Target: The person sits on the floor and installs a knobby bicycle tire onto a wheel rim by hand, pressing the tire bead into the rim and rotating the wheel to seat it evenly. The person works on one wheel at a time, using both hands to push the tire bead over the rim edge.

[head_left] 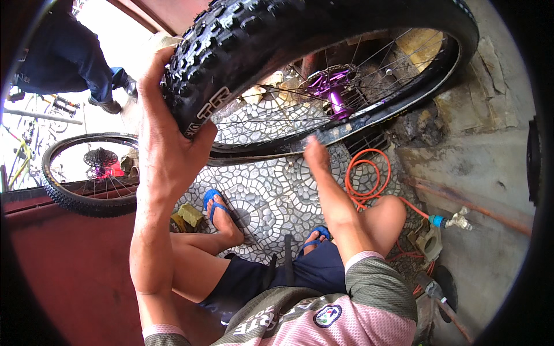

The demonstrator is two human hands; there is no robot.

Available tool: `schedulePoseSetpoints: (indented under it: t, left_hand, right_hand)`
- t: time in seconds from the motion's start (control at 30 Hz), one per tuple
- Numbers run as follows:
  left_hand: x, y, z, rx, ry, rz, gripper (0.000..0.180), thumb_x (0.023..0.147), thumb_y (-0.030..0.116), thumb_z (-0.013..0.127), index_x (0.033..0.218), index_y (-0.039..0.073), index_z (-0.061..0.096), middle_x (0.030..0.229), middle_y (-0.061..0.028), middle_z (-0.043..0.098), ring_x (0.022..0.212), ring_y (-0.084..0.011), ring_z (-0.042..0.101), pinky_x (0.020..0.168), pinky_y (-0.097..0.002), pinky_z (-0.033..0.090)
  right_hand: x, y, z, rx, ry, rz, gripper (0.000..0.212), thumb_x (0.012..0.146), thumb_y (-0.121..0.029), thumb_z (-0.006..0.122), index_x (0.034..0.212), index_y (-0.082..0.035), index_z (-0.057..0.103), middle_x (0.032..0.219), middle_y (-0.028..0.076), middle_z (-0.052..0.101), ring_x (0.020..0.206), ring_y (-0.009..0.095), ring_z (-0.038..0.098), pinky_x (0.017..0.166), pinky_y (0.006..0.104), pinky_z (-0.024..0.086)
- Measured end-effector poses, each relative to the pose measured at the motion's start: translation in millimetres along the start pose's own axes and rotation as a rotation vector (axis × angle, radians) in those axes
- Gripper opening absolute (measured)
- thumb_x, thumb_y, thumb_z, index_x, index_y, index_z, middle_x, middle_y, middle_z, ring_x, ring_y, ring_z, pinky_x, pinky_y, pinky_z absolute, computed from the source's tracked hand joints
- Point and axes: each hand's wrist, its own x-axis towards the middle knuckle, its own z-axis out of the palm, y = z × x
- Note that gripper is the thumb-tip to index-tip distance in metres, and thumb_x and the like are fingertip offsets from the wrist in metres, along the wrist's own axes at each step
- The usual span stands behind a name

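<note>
A bicycle wheel with a black knobby tyre (242, 69) is raised and tilted in front of me. Its purple hub (336, 99) carries a brake disc, and thin spokes run out to the dark rim. My left hand (176, 141) is wrapped round the tyre at its left side, thumb on the sidewall and fingers partly hidden behind the tread. At the rim's near lower edge is my right hand (316, 154), its fingers closed against it. Whatever those fingers pinch there is too small and hidden to make out.
Another bicycle wheel (55, 187) with a cassette rests by a red panel (63, 259) at left. An orange hose (348, 179) with a tap fitting (456, 220) lies at right. Behind, a person in dark trousers (95, 63) stands. A yellow sponge-like block (189, 215) sits near my foot.
</note>
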Motion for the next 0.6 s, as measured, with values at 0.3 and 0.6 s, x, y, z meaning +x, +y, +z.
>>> schedulePoseSetpoints:
  t: [0.3, 0.6]
  left_hand:
    - [-11.6, -8.5, -6.6, 0.117, 0.000, 0.057, 0.096, 0.071, -0.010, 0.069, 0.158, 0.003, 0.029, 0.141, -0.0238, 0.050, 0.132, -0.0379, 0.053, 0.114, -0.0454, 0.041]
    - [-4.4, -9.4, -2.7, 0.132, 0.020, 0.095, 0.097, 0.071, -0.011, 0.069, 0.158, 0.006, 0.030, 0.136, -0.0247, 0.056, 0.124, -0.0393, 0.060, 0.108, -0.0474, 0.046]
  right_hand:
    - [38.5, 48.0, -68.2, 0.016, 0.082, 0.103, 0.027, 0.100, -0.024, 0.054, 0.119, -0.015, 0.069, 0.112, 0.023, 0.075, 0.106, 0.046, 0.072, 0.091, 0.0566, 0.056]
    - [14.6, 63.1, -52.6, -0.111, -0.158, -0.257, 0.024, 0.094, -0.024, 0.064, 0.114, -0.024, 0.078, 0.113, 0.011, 0.076, 0.104, 0.039, 0.072, 0.088, 0.0507, 0.057]
